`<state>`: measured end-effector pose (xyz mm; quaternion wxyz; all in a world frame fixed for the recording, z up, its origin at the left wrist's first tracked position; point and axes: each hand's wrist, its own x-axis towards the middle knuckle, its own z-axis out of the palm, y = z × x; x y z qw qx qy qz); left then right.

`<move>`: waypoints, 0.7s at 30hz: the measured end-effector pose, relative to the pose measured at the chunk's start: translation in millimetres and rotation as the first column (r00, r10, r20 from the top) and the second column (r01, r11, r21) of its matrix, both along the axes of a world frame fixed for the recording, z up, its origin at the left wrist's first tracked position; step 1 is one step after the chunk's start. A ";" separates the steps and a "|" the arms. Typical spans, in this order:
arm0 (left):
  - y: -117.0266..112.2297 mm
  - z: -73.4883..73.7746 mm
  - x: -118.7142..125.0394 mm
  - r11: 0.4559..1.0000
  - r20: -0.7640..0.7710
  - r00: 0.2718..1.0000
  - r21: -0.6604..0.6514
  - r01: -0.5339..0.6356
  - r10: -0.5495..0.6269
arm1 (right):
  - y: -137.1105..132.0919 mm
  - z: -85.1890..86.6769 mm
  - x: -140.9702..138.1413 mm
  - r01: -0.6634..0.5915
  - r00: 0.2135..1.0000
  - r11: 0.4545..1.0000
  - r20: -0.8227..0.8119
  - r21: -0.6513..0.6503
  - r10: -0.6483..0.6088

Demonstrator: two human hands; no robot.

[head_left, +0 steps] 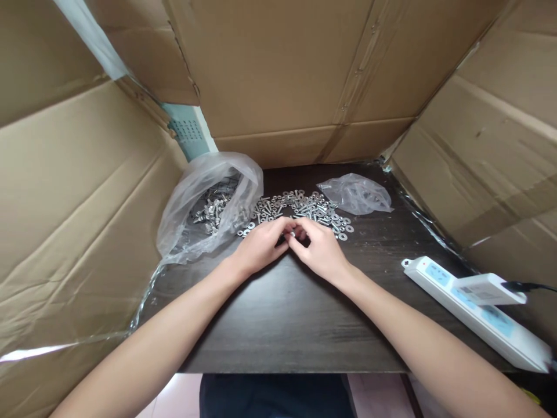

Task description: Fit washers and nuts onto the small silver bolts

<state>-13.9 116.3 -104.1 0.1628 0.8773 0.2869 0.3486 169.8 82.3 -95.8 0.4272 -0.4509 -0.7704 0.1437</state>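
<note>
The table (278, 313) is dark wood grain, matt with a faint sheen. The walls (78, 191) around it are brown corrugated cardboard, dull and creased, with glossy clear tape along the seams. The screws (304, 209) and washers are bright shiny metal. The big bag (204, 197) is thin clear plastic, crinkled and glossy; the small bag (357, 194) is the same. The power strip (478, 310) is smooth white plastic. A small shiny metal piece (292, 234) sits between the bare left hand (261, 247) and right hand (319, 249).

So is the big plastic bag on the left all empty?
No, the big plastic bag lies open on the dark table with lots of small metal screws showing inside it.
</note>
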 end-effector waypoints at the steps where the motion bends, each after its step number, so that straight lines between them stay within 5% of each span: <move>1: -0.1 0.7 0.2 1.000 0.026 1.000 0.017 0.012 -0.012 | 0.7 -0.2 0.1 0.002 0.998 0.999 -0.057 -0.037 -0.004; 8: 0.3 8.7 -4.0 0.996 0.200 0.980 0.086 -0.025 0.008 | 6.4 -1.8 0.1 -0.191 0.817 0.924 -0.575 -0.331 -0.037; 14: 2.7 8.0 -8.4 1.000 0.207 0.978 0.018 0.003 -0.007 | 5.0 -4.4 -2.6 -0.252 0.741 0.902 -0.669 -0.351 -0.053; 21: 4.7 10.4 -12.6 1.000 0.161 0.987 0.004 0.024 -0.024 | 6.2 -11.7 -4.8 -0.237 0.783 0.909 -0.622 -0.344 -0.031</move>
